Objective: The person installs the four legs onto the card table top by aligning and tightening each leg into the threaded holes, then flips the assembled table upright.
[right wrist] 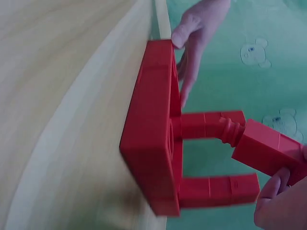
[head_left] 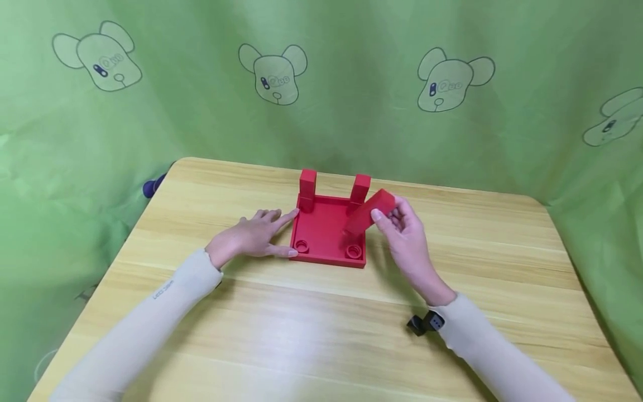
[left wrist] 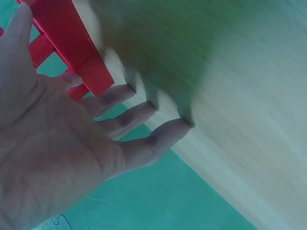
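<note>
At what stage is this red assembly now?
Looks done: two red legs stand at the far corners of the square tray. In hand: a third leg, tilted in the right hand, threaded end unseated. Remaining: both near ring sockets look unfilled, presumably awaiting legs.

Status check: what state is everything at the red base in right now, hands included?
Red base: flat on the table, rim up
Far-left leg: upright in its corner
Far-right leg: upright in its corner
Near-left socket: empty
Near-right socket: empty
Loose leg: tilted, threaded end exposed
Left hand: touching the base's left edge
Right hand: gripping the loose leg
</note>
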Demonstrator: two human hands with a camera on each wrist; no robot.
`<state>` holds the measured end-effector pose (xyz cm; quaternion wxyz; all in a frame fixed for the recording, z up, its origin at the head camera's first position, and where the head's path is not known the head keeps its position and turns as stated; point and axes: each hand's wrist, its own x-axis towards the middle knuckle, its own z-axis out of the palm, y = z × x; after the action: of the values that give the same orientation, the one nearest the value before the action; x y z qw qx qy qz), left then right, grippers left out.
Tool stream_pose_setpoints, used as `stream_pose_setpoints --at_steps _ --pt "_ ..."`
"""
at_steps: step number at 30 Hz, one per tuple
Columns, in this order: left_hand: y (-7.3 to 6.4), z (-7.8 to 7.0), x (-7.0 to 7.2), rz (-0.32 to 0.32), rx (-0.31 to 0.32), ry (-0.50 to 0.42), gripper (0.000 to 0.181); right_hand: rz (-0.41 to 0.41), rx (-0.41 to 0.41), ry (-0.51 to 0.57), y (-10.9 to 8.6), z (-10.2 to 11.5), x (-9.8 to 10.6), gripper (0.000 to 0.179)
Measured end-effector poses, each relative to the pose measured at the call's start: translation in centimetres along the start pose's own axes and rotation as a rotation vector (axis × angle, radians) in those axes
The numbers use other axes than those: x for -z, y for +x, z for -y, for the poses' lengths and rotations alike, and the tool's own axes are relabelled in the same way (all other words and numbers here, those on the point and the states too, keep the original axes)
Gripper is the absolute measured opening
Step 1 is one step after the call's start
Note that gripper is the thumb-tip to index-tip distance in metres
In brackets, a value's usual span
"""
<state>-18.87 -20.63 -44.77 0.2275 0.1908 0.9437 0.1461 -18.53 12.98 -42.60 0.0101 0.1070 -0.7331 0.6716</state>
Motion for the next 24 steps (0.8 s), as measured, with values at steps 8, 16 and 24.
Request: stream_pose_setpoints --at_steps 8,16,24 --pt "-0.1 -0.2 0.1 0.001 0.002 -0.006 0.107 0.116 0.009 0.008 -0.1 -0.8 -3.7 0.036" --pt "0.0 0.0 -0.1 -0.002 0.004 -0.002 0.107 0.199 0.023 0.009 0.0 -1.2 -6.4 0.04" --pt "0.1 0.1 -0.2 -0.002 0.016 0.003 0.108 0.254 0.037 -0.064 0.5 -1.4 -7.7 0.039"
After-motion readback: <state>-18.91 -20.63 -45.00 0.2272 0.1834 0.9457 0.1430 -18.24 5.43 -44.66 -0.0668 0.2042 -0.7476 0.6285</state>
